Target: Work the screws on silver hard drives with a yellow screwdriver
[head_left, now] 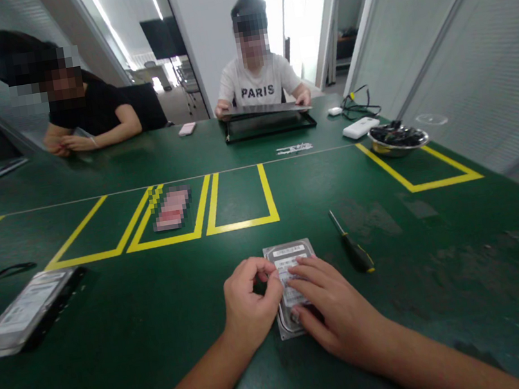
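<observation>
A silver hard drive lies flat on the green table in front of me, its printed label facing up. At the drive's left edge, my left hand is closed, thumb and forefinger pinched together by the side of the label. What the pinch holds, if anything, is too small to make out. My right hand rests over the drive's right side with its fingers apart, fingertips touching the label and thumb near the lower part. To the right lies a screwdriver with a black and yellow handle.
At left lies a larger hard drive. Yellow tape marks rectangles across the table; a blurred pink item lies in one. A metal bowl of dark parts stands back right. Opposite, a person holds a panel; another sits at left.
</observation>
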`<state>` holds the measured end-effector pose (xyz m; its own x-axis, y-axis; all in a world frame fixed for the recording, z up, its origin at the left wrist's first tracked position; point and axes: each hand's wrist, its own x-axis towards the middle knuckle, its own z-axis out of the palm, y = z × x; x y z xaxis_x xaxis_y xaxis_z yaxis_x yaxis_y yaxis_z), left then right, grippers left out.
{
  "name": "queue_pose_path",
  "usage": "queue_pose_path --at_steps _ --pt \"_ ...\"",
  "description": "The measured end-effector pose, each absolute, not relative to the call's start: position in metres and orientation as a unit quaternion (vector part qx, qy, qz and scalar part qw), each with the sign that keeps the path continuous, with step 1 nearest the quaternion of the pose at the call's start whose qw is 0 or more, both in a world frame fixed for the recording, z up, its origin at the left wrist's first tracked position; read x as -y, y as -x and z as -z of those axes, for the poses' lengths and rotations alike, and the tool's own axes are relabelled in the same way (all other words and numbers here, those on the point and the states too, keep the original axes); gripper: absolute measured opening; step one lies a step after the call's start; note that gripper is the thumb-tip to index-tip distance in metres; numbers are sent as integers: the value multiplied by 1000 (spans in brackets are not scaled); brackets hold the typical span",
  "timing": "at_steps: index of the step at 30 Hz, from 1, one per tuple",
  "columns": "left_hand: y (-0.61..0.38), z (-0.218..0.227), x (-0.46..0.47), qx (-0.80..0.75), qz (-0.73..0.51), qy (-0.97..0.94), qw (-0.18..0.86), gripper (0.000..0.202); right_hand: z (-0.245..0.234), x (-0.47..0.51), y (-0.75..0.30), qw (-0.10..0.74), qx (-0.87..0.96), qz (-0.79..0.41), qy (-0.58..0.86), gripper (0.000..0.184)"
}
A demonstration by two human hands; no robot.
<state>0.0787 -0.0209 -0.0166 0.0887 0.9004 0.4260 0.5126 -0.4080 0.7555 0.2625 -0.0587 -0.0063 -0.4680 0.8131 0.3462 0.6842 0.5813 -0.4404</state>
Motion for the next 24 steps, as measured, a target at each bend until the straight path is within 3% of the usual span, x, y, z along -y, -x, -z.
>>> queue_pose_path --at_steps 5,13,24 --pt "-78 18 21 -487 -458 -710 221 8 1 61 -262 199 845 -115 482 49" --pt "-79 19 19 -510 -451 -690 247 10 -5 64 -259 89 861 -139 481 84" --pt "-80 20 21 -501 -449 -691 264 7 -1 66 -258 65 867 -148 471 87"
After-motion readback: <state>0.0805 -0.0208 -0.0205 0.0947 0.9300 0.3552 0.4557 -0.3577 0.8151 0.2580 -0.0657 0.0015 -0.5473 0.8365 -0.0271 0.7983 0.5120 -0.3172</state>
